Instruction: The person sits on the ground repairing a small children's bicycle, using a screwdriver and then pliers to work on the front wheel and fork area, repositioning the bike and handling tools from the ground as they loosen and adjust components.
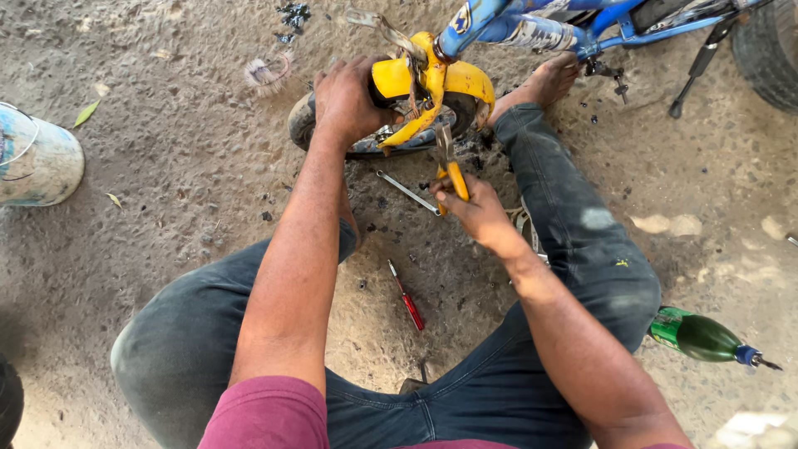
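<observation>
The left hand (347,100) clamps down on the yellow mudguard (432,83) over the small front wheel (374,137), at upper centre. Just right and below, the right hand (474,212) grips yellow-handled pliers (449,166), whose tips point up at the wheel's hub; what they bite is hidden. A spanner (407,193) lies on the dirt floor (183,183) beside that hand, a red screwdriver (407,298) lower down. A green bottle (702,337) lies at right, a pale bucket (37,158) is cut off at left.

Sunlit, gritty dirt ground (191,183) strewn with dry leaves (86,113).
</observation>
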